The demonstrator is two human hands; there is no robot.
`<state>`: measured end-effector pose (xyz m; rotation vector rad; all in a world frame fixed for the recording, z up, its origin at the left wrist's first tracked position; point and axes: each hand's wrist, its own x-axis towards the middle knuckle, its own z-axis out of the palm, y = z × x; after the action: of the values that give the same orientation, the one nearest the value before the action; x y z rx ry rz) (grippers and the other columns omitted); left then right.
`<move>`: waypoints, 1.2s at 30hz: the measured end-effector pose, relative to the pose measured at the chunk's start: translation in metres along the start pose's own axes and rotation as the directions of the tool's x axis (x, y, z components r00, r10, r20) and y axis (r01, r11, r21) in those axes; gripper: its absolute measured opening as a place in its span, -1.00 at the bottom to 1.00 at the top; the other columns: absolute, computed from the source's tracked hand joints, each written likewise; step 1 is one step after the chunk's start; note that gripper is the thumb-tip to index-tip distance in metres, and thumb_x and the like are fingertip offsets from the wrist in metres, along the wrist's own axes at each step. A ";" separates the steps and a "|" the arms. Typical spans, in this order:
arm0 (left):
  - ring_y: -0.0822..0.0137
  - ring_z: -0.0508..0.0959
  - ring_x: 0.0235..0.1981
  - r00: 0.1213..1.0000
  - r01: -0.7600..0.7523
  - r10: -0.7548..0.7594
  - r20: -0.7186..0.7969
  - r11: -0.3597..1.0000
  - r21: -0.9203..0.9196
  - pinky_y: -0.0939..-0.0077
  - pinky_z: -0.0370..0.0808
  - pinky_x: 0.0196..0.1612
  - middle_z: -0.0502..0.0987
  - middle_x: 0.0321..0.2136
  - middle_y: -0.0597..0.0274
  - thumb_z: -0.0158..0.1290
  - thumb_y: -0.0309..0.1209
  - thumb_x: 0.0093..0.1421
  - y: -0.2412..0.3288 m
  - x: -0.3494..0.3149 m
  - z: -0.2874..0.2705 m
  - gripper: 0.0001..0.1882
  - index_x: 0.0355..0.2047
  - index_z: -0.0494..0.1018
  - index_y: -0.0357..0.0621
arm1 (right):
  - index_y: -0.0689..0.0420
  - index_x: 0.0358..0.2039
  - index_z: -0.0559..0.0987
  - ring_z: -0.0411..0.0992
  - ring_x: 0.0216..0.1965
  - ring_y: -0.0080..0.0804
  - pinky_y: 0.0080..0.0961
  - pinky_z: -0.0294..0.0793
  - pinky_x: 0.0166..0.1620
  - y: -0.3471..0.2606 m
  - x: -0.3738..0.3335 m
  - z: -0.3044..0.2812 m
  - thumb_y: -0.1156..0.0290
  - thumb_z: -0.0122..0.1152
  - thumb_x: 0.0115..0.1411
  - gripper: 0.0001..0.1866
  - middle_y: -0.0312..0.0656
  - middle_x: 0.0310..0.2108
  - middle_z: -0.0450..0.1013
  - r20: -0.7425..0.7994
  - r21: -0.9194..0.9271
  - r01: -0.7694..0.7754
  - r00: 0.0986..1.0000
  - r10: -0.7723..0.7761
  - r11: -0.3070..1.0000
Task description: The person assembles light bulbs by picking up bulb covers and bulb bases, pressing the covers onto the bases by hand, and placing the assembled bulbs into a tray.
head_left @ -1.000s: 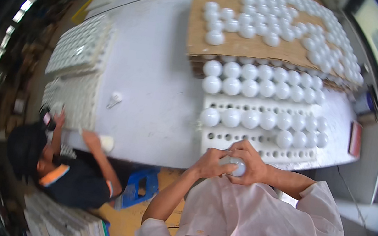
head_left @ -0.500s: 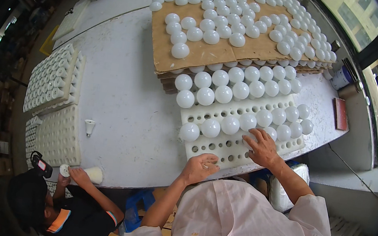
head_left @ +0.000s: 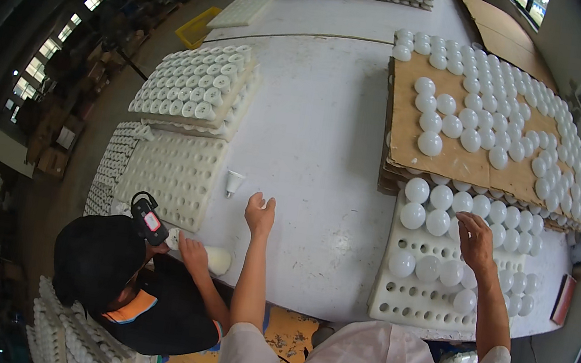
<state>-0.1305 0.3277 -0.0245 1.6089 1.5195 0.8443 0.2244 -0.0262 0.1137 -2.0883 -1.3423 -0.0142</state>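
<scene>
Over the white table, my left hand (head_left: 260,213) is off the tray with nothing in it, thumb and bent fingers apart. Nearest to it is a small white bulb base (head_left: 234,182), standing to its left without contact. My right hand (head_left: 475,242) reaches over the white foam tray (head_left: 391,309), fingers apart and curved beside the far rows of glossy white bulb globes (head_left: 437,222). Whether its fingertips touch a globe is hard to see. A nearer group of globes (head_left: 428,268) sits in the tray, partly behind my right forearm. Empty holes show between the groups and along the near edge.
Behind the tray, stacked cardboard sheets (head_left: 404,142) carry many globes. A co-worker in a black cap (head_left: 98,258) handles a white part at the left, beside an empty foam tray (head_left: 172,180) and stacked trays of white bases (head_left: 192,86). A dark red box (head_left: 564,299) lies far right.
The view has swung left. My left hand has left the tray's near edge and moved left towards the bulb base. My right hand has shifted from the nearer globes to the far rows.
</scene>
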 end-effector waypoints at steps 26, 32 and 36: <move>0.22 0.56 -0.12 0.875 0.320 -0.140 0.463 0.885 -0.339 0.55 0.47 -0.34 0.45 -0.05 -0.04 0.22 -0.40 0.05 -0.016 0.016 0.036 -0.44 0.01 0.30 -0.39 | 0.05 0.23 0.15 0.37 -0.13 -0.33 -0.36 0.60 -0.31 0.037 0.071 0.029 0.40 0.15 -0.05 -0.23 -0.12 -0.03 0.27 0.323 0.736 -0.503 0.850 0.417 0.454; 0.30 0.59 -0.40 0.514 0.589 0.241 0.823 0.598 -0.543 0.57 0.41 -0.54 0.51 -0.22 0.03 0.22 -0.43 0.05 0.050 -0.135 0.055 -0.48 -0.02 0.31 -0.41 | 0.03 0.16 0.29 0.30 0.05 -0.38 -0.38 0.32 0.10 -0.026 -0.012 0.008 0.34 0.52 -0.25 -0.10 -0.22 0.02 0.31 0.442 0.541 -0.384 0.887 0.136 0.748; 0.38 0.57 -0.51 0.121 0.438 0.377 0.918 0.810 -0.390 0.60 0.42 -0.55 0.56 -0.37 0.03 0.26 -0.42 0.02 0.104 -0.193 0.075 -0.53 -0.10 0.39 -0.42 | 0.11 0.10 0.30 0.31 0.04 -0.37 -0.34 0.29 0.13 -0.018 -0.076 0.000 0.29 0.57 -0.30 -0.09 -0.25 0.01 0.32 0.435 0.649 -0.374 0.897 0.080 0.663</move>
<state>-0.0287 0.1279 0.0348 1.0920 0.1438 -0.0360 0.1736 -0.0826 0.0968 -1.5687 -1.0100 0.9319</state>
